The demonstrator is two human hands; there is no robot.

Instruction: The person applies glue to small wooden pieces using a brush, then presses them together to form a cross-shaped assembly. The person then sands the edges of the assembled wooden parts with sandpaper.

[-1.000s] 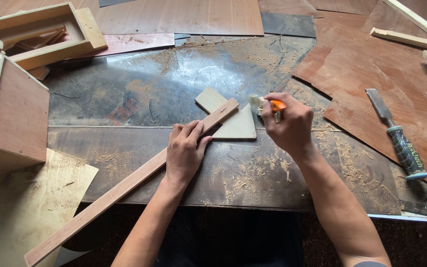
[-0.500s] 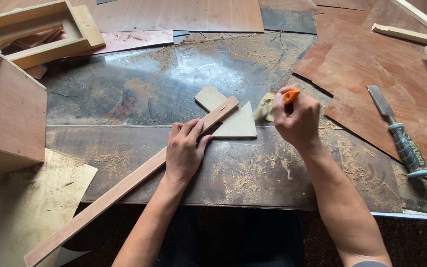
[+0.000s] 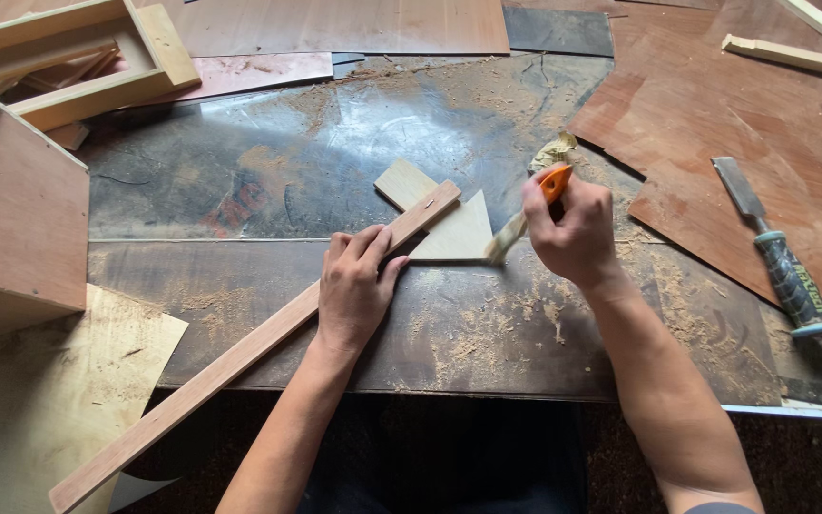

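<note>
Dusty bench point(image 3: 240, 190): left hand point(image 3: 354, 286) flat on slat point(image 3: 240, 357), right hand point(image 3: 573, 233) gripping knife point(image 3: 554, 181)

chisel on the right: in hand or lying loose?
Lying loose. The chisel rests flat on the plywood sheet; the right hand grips an orange-handled tool instead.

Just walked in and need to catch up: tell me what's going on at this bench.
A person is cutting thin wood on a dusty bench. The left hand presses a long wooden strip across a pale triangular piece like a straightedge. The right hand grips an orange-handled knife at the piece's right edge, where a thin sliver sticks out. A chisel lies unused to the right.
</note>
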